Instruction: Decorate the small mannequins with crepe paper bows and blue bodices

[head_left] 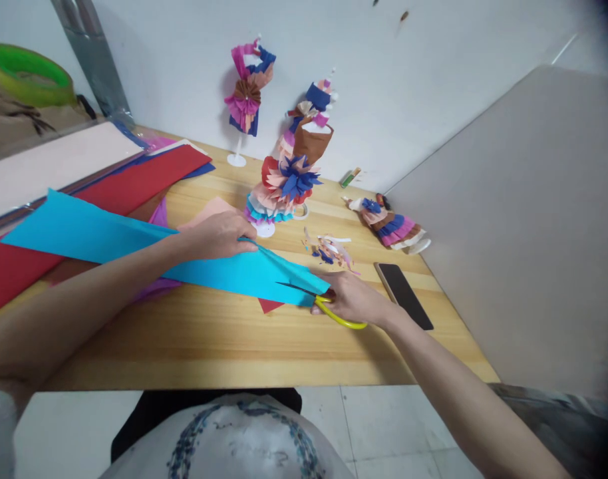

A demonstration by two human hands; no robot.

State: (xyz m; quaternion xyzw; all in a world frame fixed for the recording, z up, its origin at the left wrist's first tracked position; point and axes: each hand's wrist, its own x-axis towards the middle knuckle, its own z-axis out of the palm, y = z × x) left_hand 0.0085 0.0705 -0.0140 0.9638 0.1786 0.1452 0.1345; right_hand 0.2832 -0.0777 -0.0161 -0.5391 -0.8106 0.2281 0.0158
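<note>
A long strip of bright blue crepe paper (pixel 109 229) stretches across the table from the far left to my right hand. My left hand (pixel 217 234) pinches its upper edge near the middle. At the strip's right end, my right hand (pixel 351 296) is wrapped round yellow-handled scissors (pixel 341 320). Their dark blades lie in the blue paper, where a slit separates a narrow upper band from the wider lower part. A small red paper corner (pixel 270 305) shows beneath the strip. Part of the scissor handles is hidden by my right fingers.
Red paper (pixel 149 174) and a packet of pale pink paper (pixel 59 166) lie at left. Paper-dressed mannequin stands (pixel 289 176) rise at the back. Paper scraps (pixel 331 249), a phone (pixel 404 296) and a lying paper-dressed figure (pixel 391 225) are at right, beside a grey partition (pixel 523 219).
</note>
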